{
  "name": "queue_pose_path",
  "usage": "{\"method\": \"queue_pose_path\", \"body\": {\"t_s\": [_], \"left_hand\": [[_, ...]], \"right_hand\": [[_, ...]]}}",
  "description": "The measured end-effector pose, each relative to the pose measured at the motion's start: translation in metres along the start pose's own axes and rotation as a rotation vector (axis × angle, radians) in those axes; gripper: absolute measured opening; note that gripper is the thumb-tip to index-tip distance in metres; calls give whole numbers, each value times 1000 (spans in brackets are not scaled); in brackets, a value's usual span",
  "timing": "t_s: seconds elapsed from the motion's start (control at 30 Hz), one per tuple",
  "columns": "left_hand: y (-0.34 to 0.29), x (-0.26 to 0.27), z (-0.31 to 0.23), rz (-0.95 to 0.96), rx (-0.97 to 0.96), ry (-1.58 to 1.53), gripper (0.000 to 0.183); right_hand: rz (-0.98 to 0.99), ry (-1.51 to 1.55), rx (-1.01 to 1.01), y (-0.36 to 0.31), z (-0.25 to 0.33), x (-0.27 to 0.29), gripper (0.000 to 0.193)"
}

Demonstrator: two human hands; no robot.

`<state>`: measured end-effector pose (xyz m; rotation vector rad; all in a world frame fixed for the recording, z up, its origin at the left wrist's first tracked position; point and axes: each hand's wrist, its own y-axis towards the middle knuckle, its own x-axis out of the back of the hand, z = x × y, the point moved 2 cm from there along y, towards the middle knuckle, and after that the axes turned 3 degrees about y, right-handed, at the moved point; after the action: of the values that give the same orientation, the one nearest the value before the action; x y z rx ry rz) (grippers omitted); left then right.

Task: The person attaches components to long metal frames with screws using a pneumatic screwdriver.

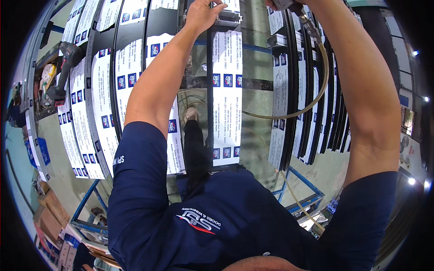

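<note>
My left hand (pixel 203 16) is at the top edge, its fingers curled in at a dark metal fitting or profile end (pixel 229 17). What the fingertips pinch, if anything, is too small to make out. Below it, a long profile (pixel 227 97) covered in printed white film runs toward my body. At the top right, my right hand (pixel 270 4) is mostly cut off by the frame. It grips a grey air tool (pixel 283 4), partly out of view. From the tool's metal coupling (pixel 311 28) a yellowish air hose (pixel 326 74) loops down and left under the profile.
Film-wrapped profiles (pixel 103 90) lie side by side on the left, with a cordless drill (pixel 68 67) on them. More dark profiles (pixel 294 90) are stacked on the right. A blue metal frame (pixel 307 183) stands below. Blue crates (pixel 40 151) and cardboard boxes (pixel 52 212) are at the far left.
</note>
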<state>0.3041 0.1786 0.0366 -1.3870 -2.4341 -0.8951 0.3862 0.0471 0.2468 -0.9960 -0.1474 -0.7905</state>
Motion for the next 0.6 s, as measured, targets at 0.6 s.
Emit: {"method": "queue_pose_path", "body": {"t_s": [0.6], "left_hand": [[-20,8,38,427,274,-210,28]], "right_hand": [[5,22,-10,9,-55,-44,13]]}}
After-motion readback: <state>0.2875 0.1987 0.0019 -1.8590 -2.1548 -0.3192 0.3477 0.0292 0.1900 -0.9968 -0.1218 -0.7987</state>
